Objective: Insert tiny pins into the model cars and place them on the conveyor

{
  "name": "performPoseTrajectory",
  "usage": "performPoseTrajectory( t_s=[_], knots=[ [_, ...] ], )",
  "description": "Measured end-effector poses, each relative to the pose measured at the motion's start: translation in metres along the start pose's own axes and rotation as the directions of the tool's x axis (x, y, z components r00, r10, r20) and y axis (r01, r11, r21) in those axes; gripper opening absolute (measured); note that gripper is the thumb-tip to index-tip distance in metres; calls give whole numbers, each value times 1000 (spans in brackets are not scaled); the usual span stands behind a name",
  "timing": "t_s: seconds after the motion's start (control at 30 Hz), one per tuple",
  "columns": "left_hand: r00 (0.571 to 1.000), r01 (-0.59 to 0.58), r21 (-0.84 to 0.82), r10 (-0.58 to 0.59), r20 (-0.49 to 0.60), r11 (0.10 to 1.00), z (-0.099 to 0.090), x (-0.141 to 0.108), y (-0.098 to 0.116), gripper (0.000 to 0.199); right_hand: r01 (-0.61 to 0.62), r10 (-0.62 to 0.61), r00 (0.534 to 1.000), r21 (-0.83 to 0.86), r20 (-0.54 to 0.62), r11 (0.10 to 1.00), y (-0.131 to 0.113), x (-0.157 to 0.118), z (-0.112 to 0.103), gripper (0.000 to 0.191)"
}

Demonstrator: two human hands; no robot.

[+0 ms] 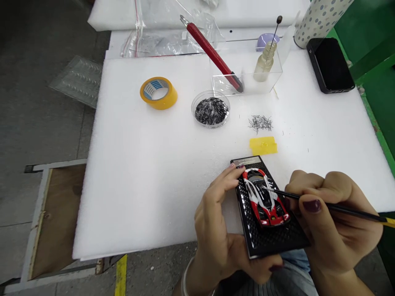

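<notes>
My left hand (pixel 216 218) grips a black display base (pixel 256 242) by its left side and near edge, holding it tilted off the white foam sheet. On the base sits a red, white and black model race car (pixel 265 197). Between the thumb and fingers of my right hand (pixel 330 213) is a thin black paintbrush (pixel 348 211) with a yellow band at its far end. Its fine tip meets or hovers just over the car's cockpit; I cannot tell which. Beyond the base lie a yellow tape piece (pixel 263 145) and a loose pile of short black slivers (pixel 261 123).
A clear round dish (pixel 211 110) of black slivers and a yellow tape roll (pixel 159 93) lie farther back. A red-handled cutter (pixel 212 53) leans on a clear box (pixel 247 84) near a small glass bottle (pixel 264 63). A black phone (pixel 331 65) rests at right.
</notes>
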State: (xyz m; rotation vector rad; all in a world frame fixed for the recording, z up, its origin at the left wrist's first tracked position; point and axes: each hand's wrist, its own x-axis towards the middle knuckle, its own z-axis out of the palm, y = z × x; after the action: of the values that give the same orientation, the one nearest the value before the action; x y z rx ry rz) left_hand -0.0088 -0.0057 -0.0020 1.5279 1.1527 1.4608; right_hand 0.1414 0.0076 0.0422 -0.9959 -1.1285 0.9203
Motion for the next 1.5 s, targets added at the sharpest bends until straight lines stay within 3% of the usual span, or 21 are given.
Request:
performPoseTrajectory(
  t_s=[0.9,1.07,1.2,1.23,1.3,1.4,1.5],
  knots=[
    [1000,7,20,-7,10,1000,-3,0,0,87,7,-7,1000,-23,-26,1000,0,0,1,9],
    [1000,3,9,-3,8,1000,-3,1,-3,87,-59,60,998,117,-3,991,-1,0,2,9],
    [1000,0,47,0,12,999,-1,2,-1,92,-105,138,981,228,-135,968,-2,1,-2,5],
    [1000,3,57,-3,7,998,-1,2,1,94,-96,134,975,210,-176,973,-4,1,-5,6],
    [999,40,74,-39,-15,996,0,2,5,95,-88,88,978,12,-191,996,-11,2,-13,12],
    [999,50,156,-51,2,987,0,-3,7,98,-46,48,999,-369,-3,928,-24,1,-25,9],
    [995,-91,301,73,70,949,0,-10,1,88,75,43,984,-619,173,782,-31,-7,-24,32]
  ],
)
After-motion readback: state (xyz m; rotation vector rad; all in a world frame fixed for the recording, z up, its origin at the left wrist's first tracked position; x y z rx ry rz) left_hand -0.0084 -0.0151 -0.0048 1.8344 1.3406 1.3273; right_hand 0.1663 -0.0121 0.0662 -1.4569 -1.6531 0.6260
